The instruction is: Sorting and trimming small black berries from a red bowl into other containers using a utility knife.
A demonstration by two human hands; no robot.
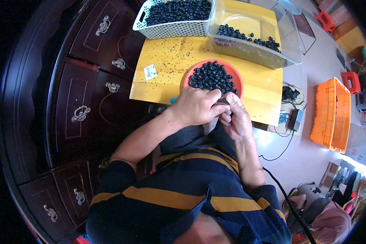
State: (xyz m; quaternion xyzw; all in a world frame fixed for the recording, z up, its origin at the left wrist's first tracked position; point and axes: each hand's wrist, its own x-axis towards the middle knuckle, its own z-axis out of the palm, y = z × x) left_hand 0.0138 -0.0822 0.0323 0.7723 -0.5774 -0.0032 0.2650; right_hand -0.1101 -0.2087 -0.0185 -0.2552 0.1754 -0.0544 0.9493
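My left hand (196,106) is closed, with its thumb and forefinger pressed together at the near edge of a red plate (240,83). Right beside it, my right hand (236,118) pinches at the same spot. A small dark piece (222,101) shows between the fingertips of both hands, mostly hidden; its kind is unclear. Heaped on the plate are many small, round, black bead-like pieces (212,75), several with a pale ring or hole. Part of a pale, whitish thing (210,127) shows just below my hands, in front of my lap.
On the yellow tabletop (166,87) stand a white perforated basket (177,31) full of black pieces and a clear plastic bin (252,53) holding some. Dark crumbs and a white printed card (150,72) lie at left. Dark drawers (81,101) line the left; an orange crate (331,116) stands right.
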